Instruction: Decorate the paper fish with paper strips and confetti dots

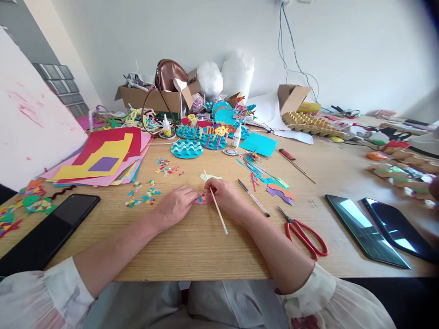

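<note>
A small pink paper cutout [203, 198] with colored dots on it lies on the table in front of me. My left hand [179, 206] rests beside it, closed, with its fingertips holding the cutout's left edge down. In my right hand [222, 193] a thin pale wooden stick [218, 212] is gripped, its bluish end pointing toward me. The right fingertips are at the cutout's right side; whether they touch it is hidden. Just beyond lies a pale green paper fish [210, 177]. Loose paper dots [150, 195] and small colored scraps [166, 168] are to the left.
A pen [254, 197], red-handled scissors [303, 230] and paper strips [260, 171] lie right. Phones [363, 228] sit farther right; another dark phone [51, 233] is left. Colored sheets [103, 155], glue bottles [236, 137], blue fish decorations [214, 139] and a cardboard box [147, 99] stand behind.
</note>
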`<move>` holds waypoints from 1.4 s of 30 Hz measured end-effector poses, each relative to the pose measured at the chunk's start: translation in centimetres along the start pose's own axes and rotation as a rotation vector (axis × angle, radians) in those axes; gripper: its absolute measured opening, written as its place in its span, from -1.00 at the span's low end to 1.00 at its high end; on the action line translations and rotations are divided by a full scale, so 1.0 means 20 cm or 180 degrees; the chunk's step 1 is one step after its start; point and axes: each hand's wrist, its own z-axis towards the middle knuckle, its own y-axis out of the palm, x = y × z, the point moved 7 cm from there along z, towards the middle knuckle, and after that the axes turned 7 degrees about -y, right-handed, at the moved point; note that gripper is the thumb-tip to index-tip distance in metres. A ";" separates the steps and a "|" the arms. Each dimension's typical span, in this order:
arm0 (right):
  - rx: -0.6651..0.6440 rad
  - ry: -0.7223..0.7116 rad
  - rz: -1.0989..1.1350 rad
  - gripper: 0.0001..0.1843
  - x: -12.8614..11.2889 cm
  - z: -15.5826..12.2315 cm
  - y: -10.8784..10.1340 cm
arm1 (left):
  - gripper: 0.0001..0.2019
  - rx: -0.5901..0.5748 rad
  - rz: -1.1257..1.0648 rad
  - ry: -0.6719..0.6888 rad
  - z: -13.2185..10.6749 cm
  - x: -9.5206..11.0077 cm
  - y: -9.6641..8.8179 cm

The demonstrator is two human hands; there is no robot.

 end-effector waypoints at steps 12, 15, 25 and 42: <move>-0.0038 -0.0020 -0.0151 -0.85 0.00 0.01 0.02 | -0.79 -0.0027 0.0211 0.0041 0.00 -0.01 0.02; -0.0026 -0.0041 -0.0209 -0.87 0.01 0.01 0.02 | -0.80 -0.0007 0.0167 0.0056 0.00 -0.01 0.02; -0.0053 -0.0094 -0.0339 -0.89 0.02 0.01 0.05 | -0.80 0.0021 0.0187 0.0110 -0.01 -0.01 0.01; -0.0133 -0.0005 -0.0644 -0.79 0.01 0.02 0.03 | -0.82 0.0029 0.0940 0.0320 -0.01 0.03 0.02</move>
